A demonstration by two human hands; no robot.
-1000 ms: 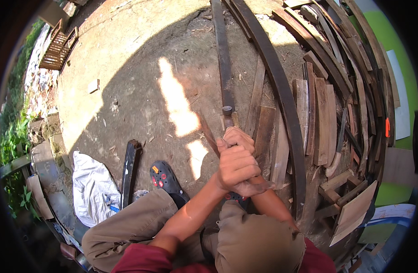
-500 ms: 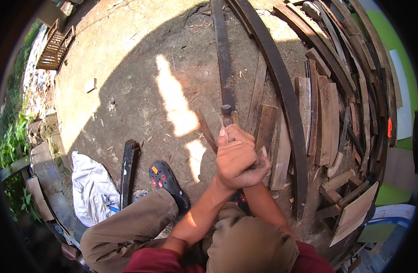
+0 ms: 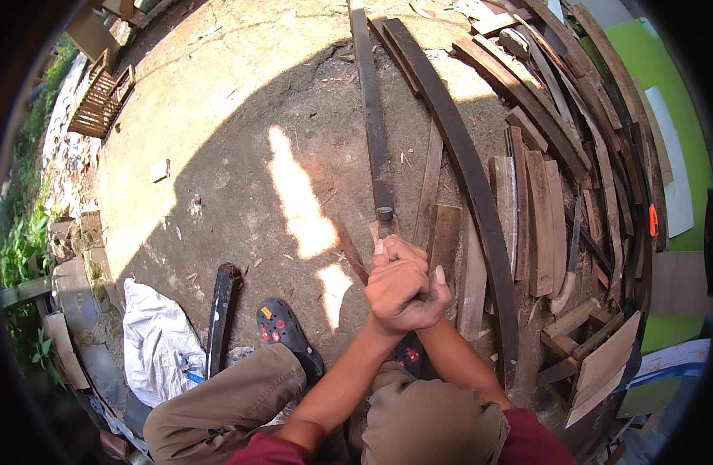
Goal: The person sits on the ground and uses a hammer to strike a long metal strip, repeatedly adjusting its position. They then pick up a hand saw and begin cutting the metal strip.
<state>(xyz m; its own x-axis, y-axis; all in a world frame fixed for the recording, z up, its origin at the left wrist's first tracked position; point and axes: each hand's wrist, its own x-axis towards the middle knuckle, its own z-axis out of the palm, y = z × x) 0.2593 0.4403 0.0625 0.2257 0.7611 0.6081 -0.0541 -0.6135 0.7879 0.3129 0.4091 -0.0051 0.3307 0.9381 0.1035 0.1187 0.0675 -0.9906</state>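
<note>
My hands are close together in front of my knees, low over the ground. My right hand (image 3: 403,249), the farther one, is closed with its thumb along what looks like a hammer (image 3: 384,215); only its dark, round head shows beyond the fingers. My left hand (image 3: 399,291) is curled shut just nearer, overlapping the right one, its thumb raised at the right. Whatever lies in its palm is hidden. Straight beyond the head stretches a long dark wooden beam (image 3: 374,116). A short brown board (image 3: 447,236) lies right of my fingers.
A long, dark curved-looking beam (image 3: 469,163) lies to the right, with stacked planks (image 3: 538,221) and a handsaw (image 3: 575,240) past it. At lower right stands a wooden frame (image 3: 577,333). A white sack (image 3: 156,333) and a black post (image 3: 221,314) are at left.
The view has tilted, so the ground and beams sit lower in the picture. My hands keep their overlapping grip and hardly shift relative to the beam.
</note>
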